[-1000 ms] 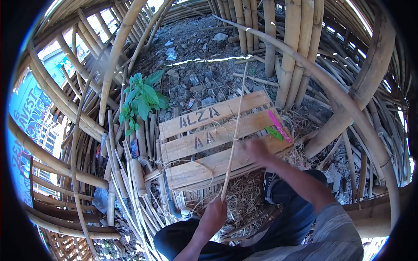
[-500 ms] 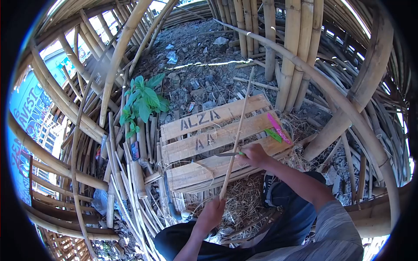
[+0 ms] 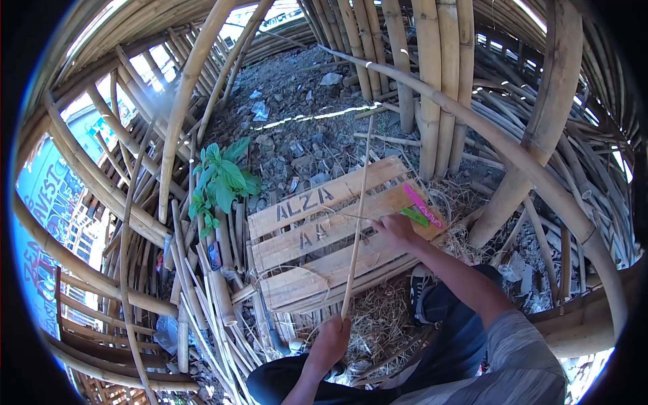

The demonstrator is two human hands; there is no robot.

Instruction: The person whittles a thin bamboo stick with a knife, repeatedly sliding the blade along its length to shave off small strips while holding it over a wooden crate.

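My left hand is closed around the lower end of a long, thin bamboo strip. The strip slants up and away across a wooden crate with "ALZA" stencilled on its slats. My right hand grips a knife, whose narrow blade crosses the strip near its middle; its handle is mostly hidden in the fist. A thin curled shaving shows just left of the blade. Beyond my right hand, a flat pink piece and a green one lie on the crate's right end.
A leafy green plant grows behind the crate's left side. Thick bamboo poles stand at the right, and a long pole arches across. Cut bamboo lengths lie at left. Shavings cover the ground by my shoe.
My right hand and the knife have moved up along the strip, away from my left hand, and a curled shaving now shows by the blade. The whole view has shifted slightly.
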